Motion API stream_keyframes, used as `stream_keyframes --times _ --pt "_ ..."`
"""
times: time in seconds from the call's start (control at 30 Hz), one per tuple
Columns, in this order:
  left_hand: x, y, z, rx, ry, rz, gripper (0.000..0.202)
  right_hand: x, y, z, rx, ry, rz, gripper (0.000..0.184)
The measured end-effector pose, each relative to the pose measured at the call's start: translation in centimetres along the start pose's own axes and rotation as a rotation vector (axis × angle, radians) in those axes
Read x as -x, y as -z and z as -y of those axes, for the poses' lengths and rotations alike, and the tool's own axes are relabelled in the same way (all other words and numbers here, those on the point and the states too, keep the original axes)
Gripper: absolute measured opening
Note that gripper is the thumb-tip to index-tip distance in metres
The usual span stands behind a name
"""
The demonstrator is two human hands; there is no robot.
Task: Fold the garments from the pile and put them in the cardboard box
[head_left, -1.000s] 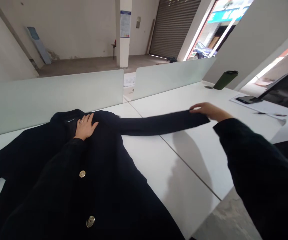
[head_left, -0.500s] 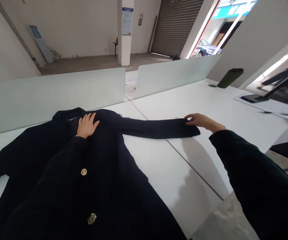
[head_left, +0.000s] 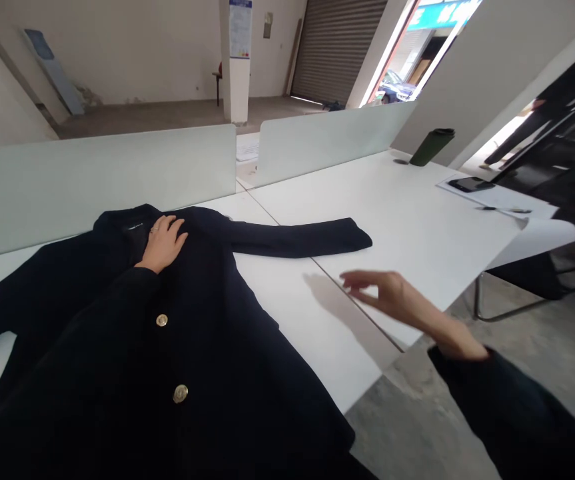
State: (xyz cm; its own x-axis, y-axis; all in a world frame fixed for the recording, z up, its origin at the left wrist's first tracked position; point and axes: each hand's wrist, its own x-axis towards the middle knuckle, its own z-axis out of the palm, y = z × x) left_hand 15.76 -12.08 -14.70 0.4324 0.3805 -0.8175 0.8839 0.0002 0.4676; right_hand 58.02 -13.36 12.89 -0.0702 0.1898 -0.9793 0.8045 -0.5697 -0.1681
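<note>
A dark navy coat (head_left: pixel 207 320) with gold buttons lies spread on the white table (head_left: pixel 297 300). Its collar is toward the divider, and one sleeve (head_left: pixel 297 239) stretches out to the right. My left hand (head_left: pixel 163 245), a ring on one finger, rests flat on the coat's chest just beside the collar. Over the table, below the sleeve's cuff, my right hand (head_left: pixel 382 290) hangs in the air, slightly blurred. It touches nothing, and its thumb is apart from the fingers. The coat's lower part runs out of view toward me.
Frosted divider panels (head_left: pixel 117 172) stand along the table's back edge. Farther right are a dark green cylindrical object (head_left: pixel 432 148), a phone (head_left: pixel 471 184) on papers, and a pen (head_left: pixel 504 209). A chair (head_left: pixel 532 283) stands beyond the table's right edge.
My right hand has let go of the sleeve's cuff and moved down toward me. My left hand stays on the coat's chest. The view has shifted slightly to the right.
</note>
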Motion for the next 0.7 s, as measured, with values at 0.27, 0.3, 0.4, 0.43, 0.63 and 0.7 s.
stream_keyframes --times 0.27,0.3,0.4,0.43,0.63,0.7 --pt "9.5 7.0 -1.5 0.106 -0.107 0.114 0.048 14.2 -6.7 8.9 -0.114 0.195 -0.016 0.037" --pt "11.2 8.1 -1.7 0.123 -0.087 0.125 0.048 14.9 -7.6 9.6 -0.094 0.230 -0.076 0.043" --pt "17.0 11.0 -2.7 0.174 -0.007 0.179 0.048 15.9 -10.0 12.4 -0.035 0.350 -0.096 0.053" --pt "19.1 11.8 -3.1 0.186 0.025 0.199 0.048 15.9 -10.7 13.4 -0.014 0.394 -0.023 0.055" --pt "33.5 13.7 -7.5 0.190 0.055 0.312 0.043 14.8 -14.3 17.3 0.091 0.521 0.315 0.073" --pt "38.0 13.4 -9.1 0.148 -0.036 0.323 0.048 14.3 -15.0 17.4 0.115 0.508 0.309 0.074"
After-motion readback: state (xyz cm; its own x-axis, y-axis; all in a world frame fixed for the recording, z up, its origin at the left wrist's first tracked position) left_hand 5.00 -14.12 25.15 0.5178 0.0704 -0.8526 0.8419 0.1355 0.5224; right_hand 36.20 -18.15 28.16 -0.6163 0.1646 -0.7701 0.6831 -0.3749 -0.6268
